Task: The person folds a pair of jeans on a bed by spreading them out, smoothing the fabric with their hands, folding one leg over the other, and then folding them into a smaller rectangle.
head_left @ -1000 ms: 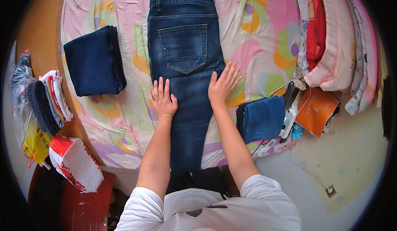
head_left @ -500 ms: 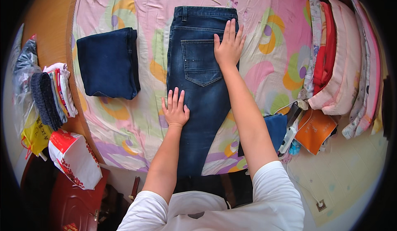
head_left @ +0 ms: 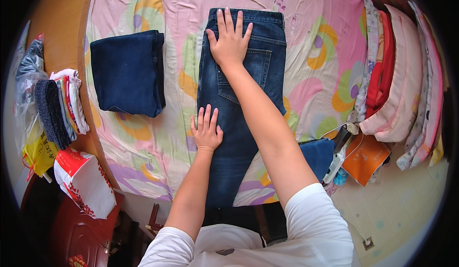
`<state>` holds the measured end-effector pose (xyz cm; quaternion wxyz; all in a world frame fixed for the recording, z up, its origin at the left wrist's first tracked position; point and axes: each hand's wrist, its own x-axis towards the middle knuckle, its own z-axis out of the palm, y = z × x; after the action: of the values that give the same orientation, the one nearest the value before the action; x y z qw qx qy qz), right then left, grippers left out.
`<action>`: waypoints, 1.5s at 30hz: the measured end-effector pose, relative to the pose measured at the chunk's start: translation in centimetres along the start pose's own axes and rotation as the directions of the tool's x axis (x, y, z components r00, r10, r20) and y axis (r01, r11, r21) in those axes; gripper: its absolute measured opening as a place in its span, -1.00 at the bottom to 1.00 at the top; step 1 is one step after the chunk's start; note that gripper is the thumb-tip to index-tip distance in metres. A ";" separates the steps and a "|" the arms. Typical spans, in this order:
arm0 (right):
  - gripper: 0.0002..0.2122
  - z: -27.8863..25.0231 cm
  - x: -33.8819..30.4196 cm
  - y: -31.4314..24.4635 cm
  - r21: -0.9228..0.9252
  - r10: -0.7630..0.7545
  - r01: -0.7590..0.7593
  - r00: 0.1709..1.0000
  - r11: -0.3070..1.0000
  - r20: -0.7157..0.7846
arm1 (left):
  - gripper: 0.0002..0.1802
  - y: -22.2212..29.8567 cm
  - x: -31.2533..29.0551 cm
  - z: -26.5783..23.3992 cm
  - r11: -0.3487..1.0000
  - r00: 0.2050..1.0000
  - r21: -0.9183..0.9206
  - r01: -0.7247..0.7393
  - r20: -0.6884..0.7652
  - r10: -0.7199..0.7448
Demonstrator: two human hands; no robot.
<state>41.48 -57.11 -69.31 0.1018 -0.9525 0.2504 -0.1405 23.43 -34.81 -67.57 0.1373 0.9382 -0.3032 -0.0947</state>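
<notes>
Nearest, the left hand (head_left: 206,133) lies flat, fingers spread, over the left edge of the jeans (head_left: 234,123); beyond, the right hand (head_left: 229,44) rests likewise on the waistband (head_left: 265,16), neither gripping. Probably soft, heavyish denim, best lifted by waistband and leg; dark blue, faded, laid on the bed (head_left: 181,13).

White, short-sleeved fabric T-shirt (head_left: 306,248) with a dark grey patch (head_left: 225,251) on its front and loose, plain sleeves (head_left: 313,209); bare forearms (head_left: 193,185), bare left hand (head_left: 205,134), bare right hand (head_left: 230,43).
</notes>
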 end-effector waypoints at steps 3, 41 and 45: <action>-0.46 0.5 0.3 -1.3 -0.001 0.073 -0.073 0.997 0.997 -0.023 | -0.35 0.0 -0.1 0.0 1.000 1.000 0.006 -0.011 -0.002 0.011; -0.56 -0.8 -0.4 -1.3 0.307 -0.077 0.058 0.996 0.950 0.050 | -0.34 0.0 -0.4 0.0 0.999 1.000 0.024 0.026 0.012 -0.027; -0.57 -4.5 1.3 7.5 0.035 -0.050 0.055 0.989 0.998 -0.137 | -0.34 -0.1 0.0 0.0 0.999 0.999 0.024 0.032 -0.016 -0.031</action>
<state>37.80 -64.73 -66.72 0.0991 -0.9447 0.2289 -0.2127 23.52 -34.78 -67.56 0.1267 0.9452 -0.2885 -0.0860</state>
